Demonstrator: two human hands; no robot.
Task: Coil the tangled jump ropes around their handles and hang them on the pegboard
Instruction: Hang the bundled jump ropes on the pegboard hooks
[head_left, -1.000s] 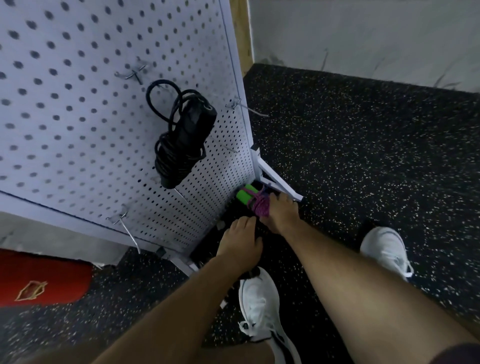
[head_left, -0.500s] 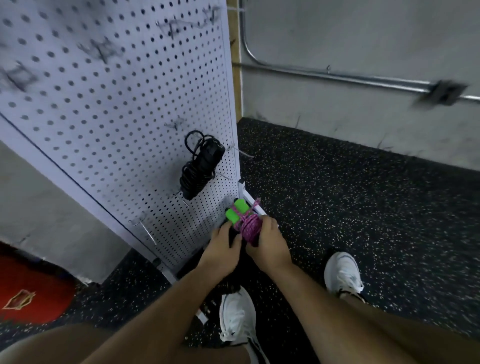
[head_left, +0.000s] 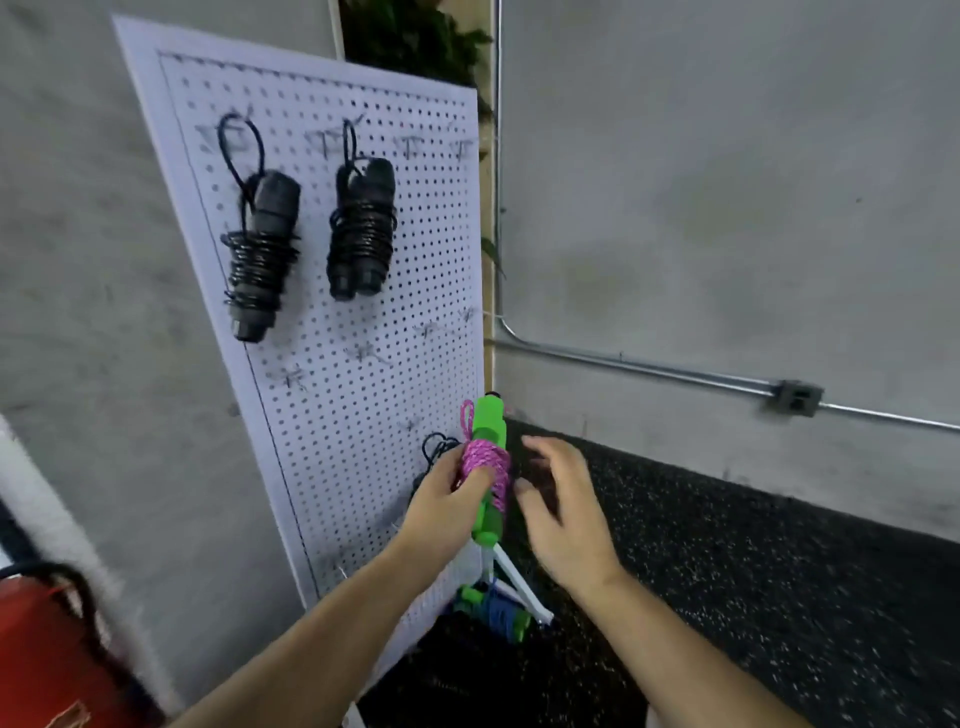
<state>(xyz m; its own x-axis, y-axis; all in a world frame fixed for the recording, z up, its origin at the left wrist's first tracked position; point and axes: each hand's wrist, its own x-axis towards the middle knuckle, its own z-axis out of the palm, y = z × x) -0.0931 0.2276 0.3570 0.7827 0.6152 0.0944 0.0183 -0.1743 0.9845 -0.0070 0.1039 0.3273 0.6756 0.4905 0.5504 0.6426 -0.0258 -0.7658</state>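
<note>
Beside the white perforated pegboard (head_left: 332, 322), near its lower right corner, the left hand (head_left: 441, 506) grips the green-handled jump rope wrapped in pink cord (head_left: 487, 467); the right hand (head_left: 563, 514) hovers just beside it, fingers loosely spread.

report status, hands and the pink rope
Left hand grips pink rope, coiled on green handles, not hung. Right hand open beside it. Top-right hooks on pegboard bare; nothing in the way.

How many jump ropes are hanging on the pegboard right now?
3: the upper-left black rope, the upper-middle black rope, and the low black rope, mostly hidden behind the left hand.
</note>
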